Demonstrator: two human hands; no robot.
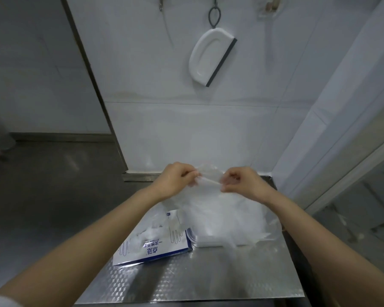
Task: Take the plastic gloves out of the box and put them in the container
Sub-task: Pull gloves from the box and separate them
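The left hand point(177, 178) and right hand point(239, 180) each have a pinching grip on the top of the plastic gloves point(220, 209), which hang over the container point(206, 242) beside the box point(155, 247) on the desk point(208, 280). The slippery sheets may slide free or drape outside the rim.

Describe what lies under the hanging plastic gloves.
A shallow container sits on the steel table beside the glove box. The gloves, pinched by the left hand and right hand, veil its inside; contents cannot be told.
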